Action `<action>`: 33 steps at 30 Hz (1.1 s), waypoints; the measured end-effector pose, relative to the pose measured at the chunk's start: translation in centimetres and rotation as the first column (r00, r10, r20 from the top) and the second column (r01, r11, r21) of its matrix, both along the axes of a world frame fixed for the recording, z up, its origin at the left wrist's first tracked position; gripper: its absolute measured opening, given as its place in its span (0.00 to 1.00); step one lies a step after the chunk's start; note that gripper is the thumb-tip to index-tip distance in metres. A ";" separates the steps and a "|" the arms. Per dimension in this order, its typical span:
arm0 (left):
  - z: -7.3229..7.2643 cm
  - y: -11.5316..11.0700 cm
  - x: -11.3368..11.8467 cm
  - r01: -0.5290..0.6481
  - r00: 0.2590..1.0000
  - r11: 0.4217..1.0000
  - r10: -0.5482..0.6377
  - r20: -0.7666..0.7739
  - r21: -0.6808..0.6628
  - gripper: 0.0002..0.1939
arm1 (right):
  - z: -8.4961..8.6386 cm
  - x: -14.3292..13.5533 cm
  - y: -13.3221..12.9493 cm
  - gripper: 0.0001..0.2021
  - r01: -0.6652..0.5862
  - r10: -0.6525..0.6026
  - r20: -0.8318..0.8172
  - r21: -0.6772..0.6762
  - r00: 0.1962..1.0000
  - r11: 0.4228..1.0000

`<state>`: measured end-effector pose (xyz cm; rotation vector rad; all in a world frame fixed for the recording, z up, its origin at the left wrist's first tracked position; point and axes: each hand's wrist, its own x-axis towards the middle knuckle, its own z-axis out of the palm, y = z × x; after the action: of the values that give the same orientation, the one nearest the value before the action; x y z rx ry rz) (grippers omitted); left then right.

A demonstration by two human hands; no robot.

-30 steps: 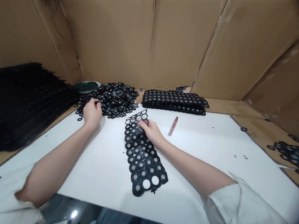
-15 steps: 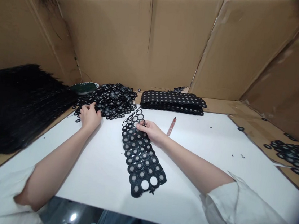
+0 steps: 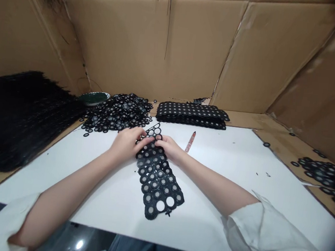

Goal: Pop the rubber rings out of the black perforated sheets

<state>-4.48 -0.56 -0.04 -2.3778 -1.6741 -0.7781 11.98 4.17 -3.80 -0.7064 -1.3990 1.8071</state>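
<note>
A long black lattice of joined rings (image 3: pixel 156 177) lies on the white board, most rings filled with grey-centred discs. Rings near its far end show white through them, as do two near the front end. My left hand (image 3: pixel 128 143) bends over the far left part, fingertips closed on something I cannot make out. From the right, my right hand (image 3: pixel 169 147) pinches the lattice's edge between thumb and fingers. The fingertips of both hands nearly meet. Behind my left hand is a heap of small black rings (image 3: pixel 120 111).
Stacked black ring sheets (image 3: pixel 191 114) lie at the back. A pen-like stick (image 3: pixel 190 141) rests right of centre. Black fibre bundles (image 3: pixel 18 119) fill the left, near a green-filled dish (image 3: pixel 94 98). More black rings (image 3: pixel 326 173) lie far right. Cardboard walls (image 3: pixel 153 42) surround the board.
My left hand has moved right and nearer, from the ring heap to the far part of the lattice. My right hand has stayed at the lattice's edge.
</note>
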 end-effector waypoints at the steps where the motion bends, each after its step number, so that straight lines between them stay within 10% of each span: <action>1: -0.1 -0.2 0.6 0.029 1.000 0.998 -0.029 0.005 -0.053 0.12 | 0.0 -0.1 0.1 0.08 0.031 -0.031 -0.018 -0.001 0.999 1.000; 15: -1.7 0.7 1.6 0.186 0.689 0.952 0.051 0.723 -0.244 0.10 | -0.4 -0.7 0.0 0.08 0.133 -0.132 -0.021 0.081 0.991 0.988; 18: -1.0 1.7 -0.6 -0.117 0.626 0.990 0.134 0.768 -0.078 0.12 | -0.6 -0.9 0.0 0.07 0.167 -0.167 0.009 0.029 0.986 0.986; 20: -0.2 2.7 -3.5 -0.423 0.709 0.898 0.244 0.662 0.123 0.13 | -0.7 -1.0 0.0 0.07 0.197 -0.197 0.005 -0.008 0.980 0.980; 27: -1.2 4.5 -13.4 -0.711 0.690 0.687 0.638 0.342 0.153 0.13 | 0.1 -0.5 -0.6 0.10 0.091 -0.097 -0.061 -0.094 0.993 0.991; 33: -1.7 4.7 -12.6 -0.716 0.691 0.675 0.651 0.314 0.175 0.12 | 0.3 -0.3 -1.0 0.15 0.050 -0.066 0.080 0.183 0.995 0.982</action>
<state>-17.13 4.16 -1.70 -1.3045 -2.1478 -1.0540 11.66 3.15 -3.46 -0.7283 -1.5600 1.5973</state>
